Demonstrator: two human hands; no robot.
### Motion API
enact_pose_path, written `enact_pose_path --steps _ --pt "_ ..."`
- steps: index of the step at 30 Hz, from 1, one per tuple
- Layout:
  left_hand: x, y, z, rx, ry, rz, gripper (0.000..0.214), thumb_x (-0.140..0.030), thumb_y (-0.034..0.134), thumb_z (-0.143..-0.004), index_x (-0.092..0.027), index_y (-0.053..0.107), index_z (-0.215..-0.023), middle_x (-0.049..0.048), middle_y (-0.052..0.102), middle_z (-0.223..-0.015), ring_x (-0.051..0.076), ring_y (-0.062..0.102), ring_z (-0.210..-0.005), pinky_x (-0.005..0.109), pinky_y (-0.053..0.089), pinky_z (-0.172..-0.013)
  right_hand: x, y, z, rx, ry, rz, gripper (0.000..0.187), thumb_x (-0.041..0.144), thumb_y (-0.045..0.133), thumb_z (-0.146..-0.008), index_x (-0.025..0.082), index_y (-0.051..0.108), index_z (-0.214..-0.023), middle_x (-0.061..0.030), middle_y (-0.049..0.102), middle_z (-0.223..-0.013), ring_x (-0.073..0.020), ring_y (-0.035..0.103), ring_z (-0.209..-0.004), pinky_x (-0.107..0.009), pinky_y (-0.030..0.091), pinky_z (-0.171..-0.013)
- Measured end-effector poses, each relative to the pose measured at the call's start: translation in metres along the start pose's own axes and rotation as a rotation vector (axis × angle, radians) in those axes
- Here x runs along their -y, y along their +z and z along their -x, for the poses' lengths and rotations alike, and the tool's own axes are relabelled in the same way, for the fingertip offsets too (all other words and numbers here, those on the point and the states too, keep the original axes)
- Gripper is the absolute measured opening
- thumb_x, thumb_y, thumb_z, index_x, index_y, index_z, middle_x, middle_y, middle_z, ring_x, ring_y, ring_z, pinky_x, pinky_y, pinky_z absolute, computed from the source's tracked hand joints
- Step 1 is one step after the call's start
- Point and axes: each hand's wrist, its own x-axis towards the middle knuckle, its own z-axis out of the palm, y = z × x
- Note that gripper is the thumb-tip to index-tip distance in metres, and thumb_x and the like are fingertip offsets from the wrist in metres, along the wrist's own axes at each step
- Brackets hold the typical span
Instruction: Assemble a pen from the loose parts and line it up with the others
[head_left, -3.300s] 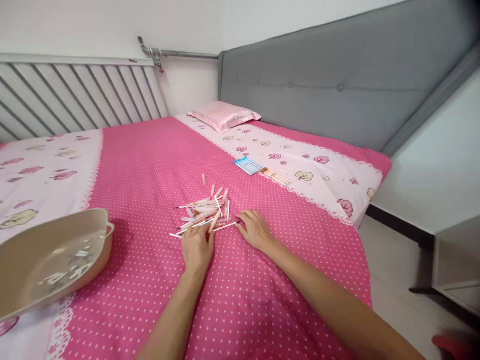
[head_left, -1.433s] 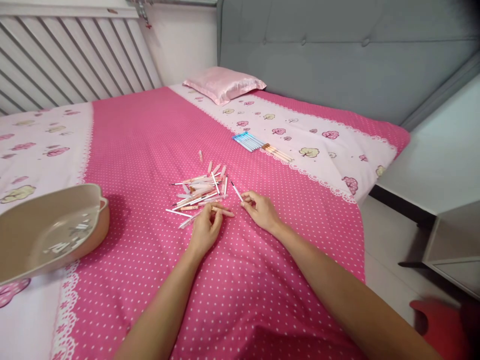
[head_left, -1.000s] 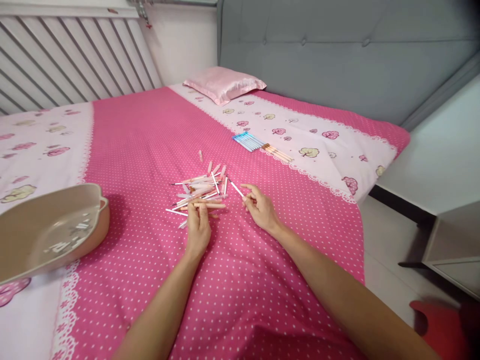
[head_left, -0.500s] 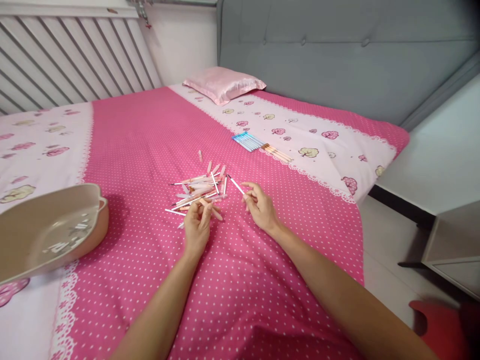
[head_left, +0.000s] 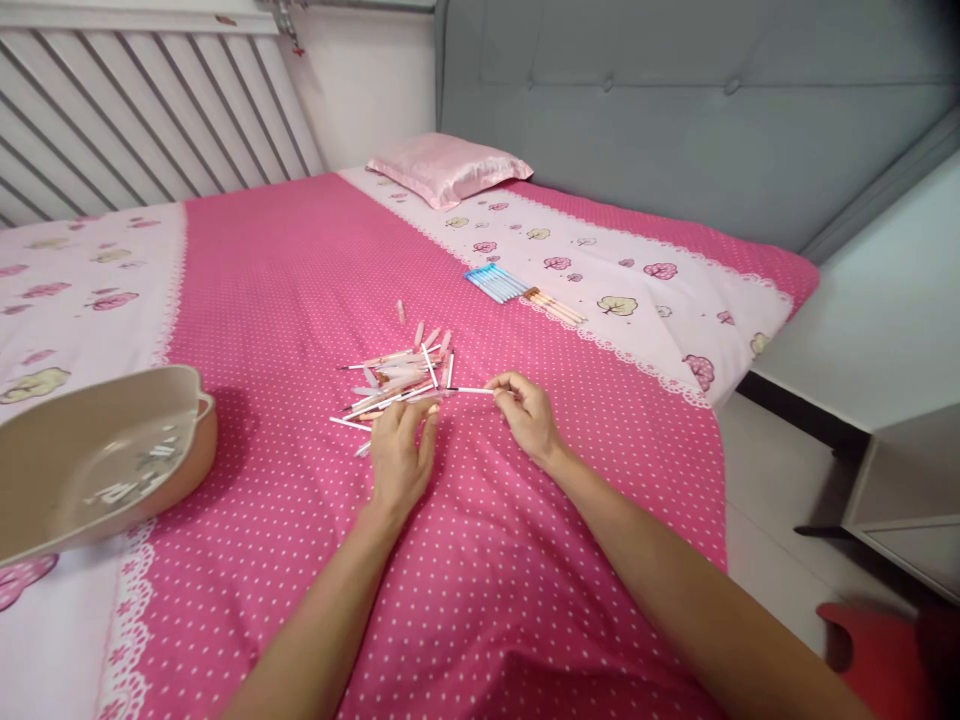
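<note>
My right hand [head_left: 529,418] pinches a thin white pen refill [head_left: 472,390] by its rear end. The refill lies nearly level, its dark tip pointing left toward my other hand. A peach pen barrel [head_left: 433,408] is in the closed fingers of my left hand [head_left: 403,452]; mostly its end shows, and the rest is hidden. Just beyond that hand is a loose pile of pen parts [head_left: 401,375]: pinkish barrels, caps and white refills, lying across one another.
Farther off, blue pens [head_left: 496,283] lie in a row beside several peach pens [head_left: 555,305]. A beige basin [head_left: 202,430] with small white and grey pieces stands at left. A pink pillow [head_left: 450,170] rests near the grey headboard [head_left: 675,130]. The bed's edge drops off at right.
The refill in my right hand has swung from slanting up and left to nearly level, its tip now close to my left hand. My left hand has turned, hiding most of the barrel.
</note>
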Motion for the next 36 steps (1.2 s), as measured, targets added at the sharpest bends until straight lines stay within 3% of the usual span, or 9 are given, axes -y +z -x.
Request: enact_pose_path --steps 6,24,36 --pt "-0.0007 -0.0003 0.0005 0.053 0.049 -0.15 0.021 -0.026 0.044 -0.089 -0.018 0.06 -0.1 0.0066 0.062 -0.087 0.021 0.054 -0.084 0.032 0.037 -0.075 0.0007 0.0 -0.0008 0.004 -0.021 0.016 0.012 0.019 0.047 -0.075 0.017 0.059 -0.075 0.0031 0.053 -0.062 -0.0099 0.045 -0.052 -0.021 0.033 -0.05" --pt "-0.0001 0.0004 0.0007 0.051 0.046 -0.147 0.022 -0.027 0.044 -0.089 -0.018 0.061 -0.1 0.0061 0.063 -0.088 0.02 0.054 -0.083 0.032 0.037 -0.074 -0.0056 0.0012 -0.0017 0.046 -0.04 0.12 0.011 0.019 0.048 -0.074 0.017 0.059 -0.073 0.001 0.06 -0.066 -0.0123 0.053 -0.06 -0.022 0.04 -0.057" --pt "-0.0005 -0.0005 0.0016 0.169 0.122 -0.254 0.024 -0.029 0.042 -0.09 -0.019 0.061 -0.1 0.0057 0.062 -0.083 0.021 0.054 -0.082 0.033 0.036 -0.073 -0.0057 0.0043 0.0008 0.051 -0.191 0.237 0.012 0.018 0.05 -0.075 0.017 0.062 -0.076 -0.001 0.062 -0.073 -0.011 0.054 -0.06 -0.022 0.043 -0.057"
